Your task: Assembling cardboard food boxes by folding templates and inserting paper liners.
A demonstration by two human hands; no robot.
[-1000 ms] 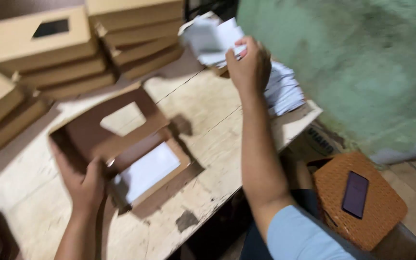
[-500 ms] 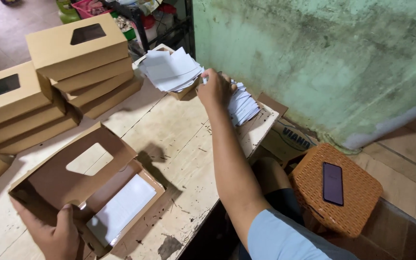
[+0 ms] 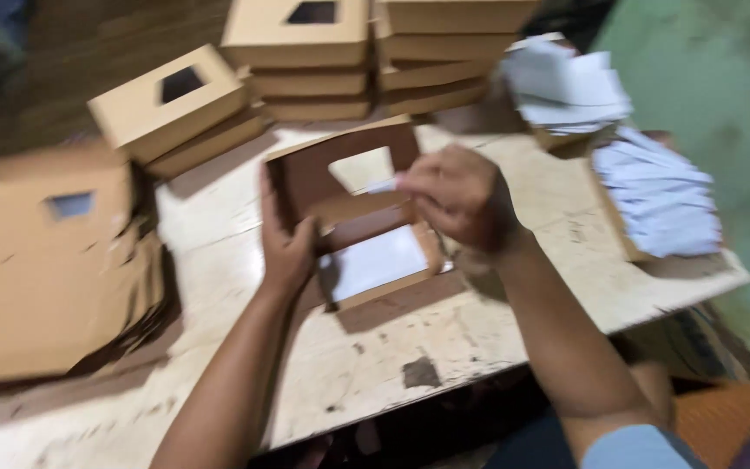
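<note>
On table, hands grip box (open).

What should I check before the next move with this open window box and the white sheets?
1. Left hand steadies the open box: ok, it grips the box's left side.
2. Right hand has a sheet: ok, a white slip shows at its fingertips, over the box.
3. Box already lined: ok, a white sheet lies in the tray.
4. Lid open: ok, the windowed lid stands up behind the tray.
5. Sheet supply near: ok, white stacks lie to the right on the table.
6. Slip flat or creased: cannot tell, picture blurred.
</note>
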